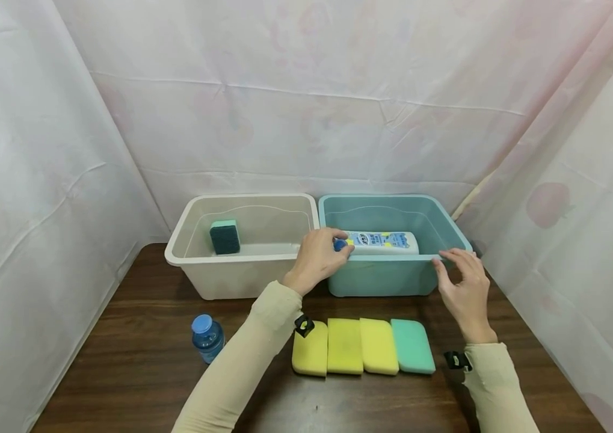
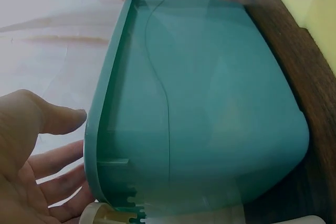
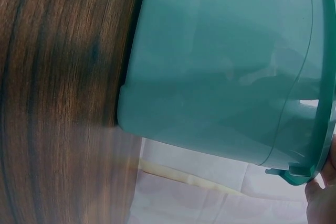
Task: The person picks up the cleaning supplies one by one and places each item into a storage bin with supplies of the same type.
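Observation:
A white bottle with a blue cap lies on its side in the teal bin, partly hidden by the front rim. My left hand is at the bin's front left corner. Its thumb and index finger stand apart on either side of the cap. In the left wrist view the thumb is close to the rim outside, the other fingers passing behind it. At the front right corner, my right hand has its fingertips over the rim and its thumb on the near side, off the bottle's base.
Left of the teal bin stands a grey-white bin with an upright green sponge inside. Three yellow sponges and a green sponge lie in a row in front. A small blue bottle stands at left. Curtains enclose the table.

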Tool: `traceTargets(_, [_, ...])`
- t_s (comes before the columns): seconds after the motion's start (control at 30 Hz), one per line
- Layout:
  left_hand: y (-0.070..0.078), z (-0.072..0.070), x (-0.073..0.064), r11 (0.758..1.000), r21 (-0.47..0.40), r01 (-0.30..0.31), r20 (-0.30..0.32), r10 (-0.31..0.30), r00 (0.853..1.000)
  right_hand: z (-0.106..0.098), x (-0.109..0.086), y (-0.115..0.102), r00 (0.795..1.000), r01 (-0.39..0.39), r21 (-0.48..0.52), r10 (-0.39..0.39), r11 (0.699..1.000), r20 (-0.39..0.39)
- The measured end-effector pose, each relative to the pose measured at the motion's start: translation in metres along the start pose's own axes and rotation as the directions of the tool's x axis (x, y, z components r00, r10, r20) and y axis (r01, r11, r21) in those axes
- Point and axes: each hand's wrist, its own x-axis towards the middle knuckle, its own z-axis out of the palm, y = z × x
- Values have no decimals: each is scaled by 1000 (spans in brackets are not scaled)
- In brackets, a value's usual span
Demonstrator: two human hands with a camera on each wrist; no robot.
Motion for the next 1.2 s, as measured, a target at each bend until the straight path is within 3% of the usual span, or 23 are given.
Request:
traceTargets(0.2, [1, -3, -3, 1000, -10, 1, -43, -1, 999, -1, 1, 0, 1000, 0, -3, 0, 1000, -4])
traceTargets(0.4, [0, -4, -7, 999, -18, -39, -88, 37, 995, -3, 0, 2, 1000, -14, -21, 15, 1000, 26])
traceTargets(0.9, [4, -2, -31, 992, -37, -123, -218, 112, 969, -2, 1, -2, 1000, -4, 1, 4, 1000, 4])
traceTargets(1.2, [3, -6, -36, 992, -42, -119, -223, 107, 969, -2, 1, -1, 1000, -4, 3, 4, 1000, -9])
